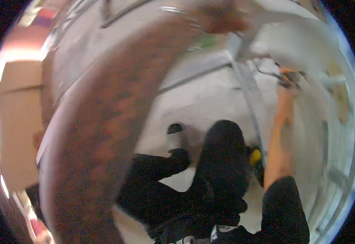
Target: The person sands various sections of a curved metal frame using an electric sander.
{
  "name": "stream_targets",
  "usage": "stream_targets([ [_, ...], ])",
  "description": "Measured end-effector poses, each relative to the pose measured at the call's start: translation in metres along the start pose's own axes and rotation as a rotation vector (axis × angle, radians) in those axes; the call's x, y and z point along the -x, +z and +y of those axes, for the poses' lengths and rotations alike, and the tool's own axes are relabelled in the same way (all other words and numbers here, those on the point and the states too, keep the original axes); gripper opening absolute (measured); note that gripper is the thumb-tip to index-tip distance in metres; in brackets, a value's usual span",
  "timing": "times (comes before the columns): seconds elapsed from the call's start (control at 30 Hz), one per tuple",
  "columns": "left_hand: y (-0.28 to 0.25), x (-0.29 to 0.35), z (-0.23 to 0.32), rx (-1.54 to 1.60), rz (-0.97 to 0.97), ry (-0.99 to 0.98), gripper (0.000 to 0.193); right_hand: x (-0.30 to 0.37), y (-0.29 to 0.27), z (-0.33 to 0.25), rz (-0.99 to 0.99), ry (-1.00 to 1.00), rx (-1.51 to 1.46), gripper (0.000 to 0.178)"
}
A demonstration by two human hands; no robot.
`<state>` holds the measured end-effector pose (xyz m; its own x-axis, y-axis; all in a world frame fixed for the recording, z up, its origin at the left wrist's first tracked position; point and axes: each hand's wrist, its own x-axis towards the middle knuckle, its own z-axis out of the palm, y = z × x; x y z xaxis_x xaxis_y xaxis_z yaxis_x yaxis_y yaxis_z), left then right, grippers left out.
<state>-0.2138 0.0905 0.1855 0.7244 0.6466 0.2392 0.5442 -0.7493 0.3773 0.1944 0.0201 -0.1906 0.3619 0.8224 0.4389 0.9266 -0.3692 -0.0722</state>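
Note:
My left arm crosses the view from lower left to the top, large and blurred by motion. At its end my left hand (224, 18) is smeared, so its fingers cannot be made out; it is near the upper end of a long grey bar (248, 93). My right arm reaches forward on the right. My right hand (286, 84) is closed around an orange and black object (288, 73), too blurred to name, with a thin dark cord (267, 73) beside it. A large pale rounded shape (303, 42), blurred, stands just beyond that hand.
My bent legs (224, 162) in black trousers are over a pale floor (198, 105). A yellow and black item (255, 157) lies beside my knee. Cardboard boxes (19, 130) stand at far left. A dark-edged strip (198, 73) crosses the floor ahead. Pale rails (340, 195) run along the right.

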Motion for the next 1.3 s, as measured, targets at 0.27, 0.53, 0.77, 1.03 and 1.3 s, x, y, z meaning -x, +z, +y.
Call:
stream_targets([
  [0.27, 0.01, -0.002, -0.006, -0.252, -0.074, -0.312, 0.051, 0.016, -0.036, -0.036, 0.161, -0.14, -0.248, 0.014],
  [0.53, 0.015, -0.009, -0.027, -0.245, -0.013, -0.183, 0.041, -0.008, -0.037, 0.014, 0.506, -0.127, -0.228, 0.015],
  [0.77, 0.013, -0.012, -0.005, -0.073, 0.081, -0.201, 0.045, -0.007, 0.013, 0.048, 0.484, 0.375, -1.011, 0.018],
  [1.03, 0.004, -0.003, -0.009, -0.195, 0.054, -0.291, 0.043, -0.021, -0.062, 0.008, 0.735, 1.293, -2.123, 0.029],
  [1.3, 0.013, -0.003, -0.016, -0.109, 0.064, -0.233, 0.044, -0.011, -0.018, 0.032, 0.439, 0.784, -2.298, 0.037],
])
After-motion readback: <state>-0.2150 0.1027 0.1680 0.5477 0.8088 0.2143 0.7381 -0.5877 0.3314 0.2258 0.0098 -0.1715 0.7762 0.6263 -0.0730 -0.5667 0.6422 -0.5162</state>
